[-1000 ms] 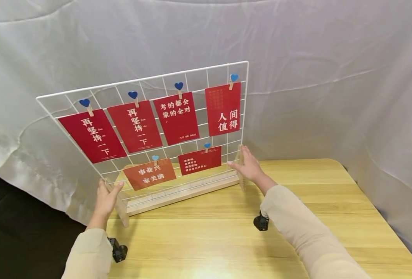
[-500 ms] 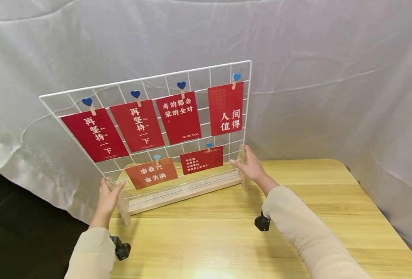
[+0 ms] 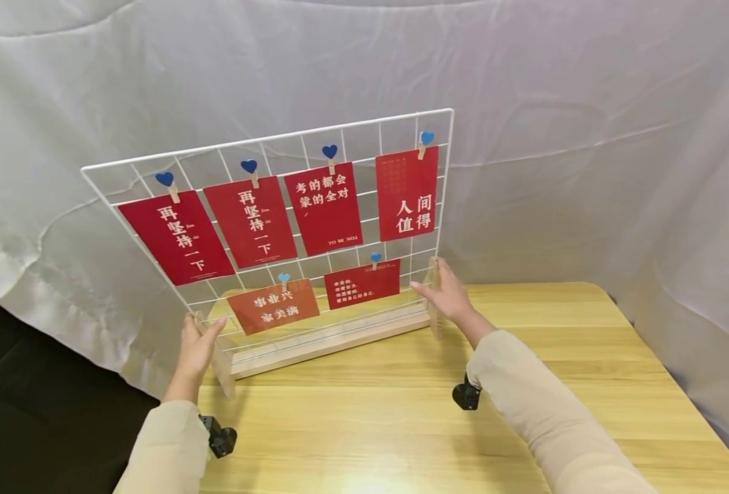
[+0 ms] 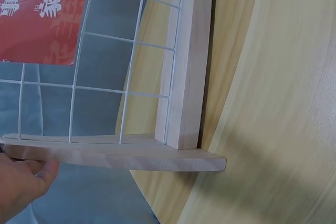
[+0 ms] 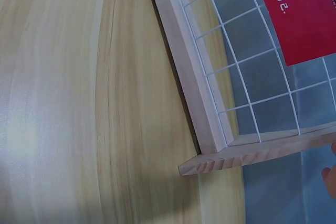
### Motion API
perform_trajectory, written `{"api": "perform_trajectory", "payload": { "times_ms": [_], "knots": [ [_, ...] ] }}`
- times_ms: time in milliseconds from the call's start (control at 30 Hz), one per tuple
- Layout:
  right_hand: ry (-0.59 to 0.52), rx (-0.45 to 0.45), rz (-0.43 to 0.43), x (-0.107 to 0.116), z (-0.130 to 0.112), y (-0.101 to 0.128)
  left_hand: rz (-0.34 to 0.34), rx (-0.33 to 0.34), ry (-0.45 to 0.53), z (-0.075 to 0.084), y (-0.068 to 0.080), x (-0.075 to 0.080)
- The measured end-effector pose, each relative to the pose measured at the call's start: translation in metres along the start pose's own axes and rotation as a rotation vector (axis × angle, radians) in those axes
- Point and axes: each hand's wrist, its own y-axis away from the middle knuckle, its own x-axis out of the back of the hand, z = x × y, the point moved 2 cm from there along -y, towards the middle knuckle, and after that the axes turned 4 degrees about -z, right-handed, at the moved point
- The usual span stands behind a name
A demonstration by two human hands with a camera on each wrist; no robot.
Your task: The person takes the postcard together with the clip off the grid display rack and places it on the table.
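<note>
A white wire grid display stand [image 3: 264, 141] with a pale wooden base [image 3: 333, 342] stands tilted back on the table. Several red cards [image 3: 324, 209] hang on it from small clothespins with blue hearts [image 3: 330, 151]. My left hand [image 3: 196, 353] holds the left wooden side piece [image 4: 152, 161], its thumb pointing inward along the front. At the other end, my right hand [image 3: 454, 298] holds the right side piece [image 3: 434, 315], thumb spread toward the grid. Most of the right hand lies outside the right wrist view, where only fingertips [image 5: 329, 179] show.
The wooden table [image 3: 587, 370] reaches to the front and right of the stand. Grey cloth [image 3: 562, 123] hangs behind and at the sides. Something black [image 3: 37, 405] fills the lower left. Small black cameras [image 3: 466, 396] sit at both wrists.
The whole stand has shifted a little to the right along the table, cards and clips with it. Both hands have moved right together with it, keeping their places on its sides.
</note>
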Motion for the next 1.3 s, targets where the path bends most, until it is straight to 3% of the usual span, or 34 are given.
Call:
{"api": "perform_trajectory", "payload": {
  "times_ms": [400, 667, 1300],
  "knots": [
    [-0.020, -0.004, 0.009, -0.0039, 0.0037, -0.0012, 0.004, -0.019, 0.006, -0.0017, -0.0013, 0.0007],
    [-0.060, -0.006, -0.007, -0.0018, 0.0042, 0.0017, -0.037, -0.044, -0.007, -0.0033, -0.0029, 0.0024],
    [-0.078, 0.005, -0.003, -0.0037, 0.0057, -0.0004, -0.013, -0.076, 0.026, -0.0068, -0.0061, 0.0036]
  ]
}}
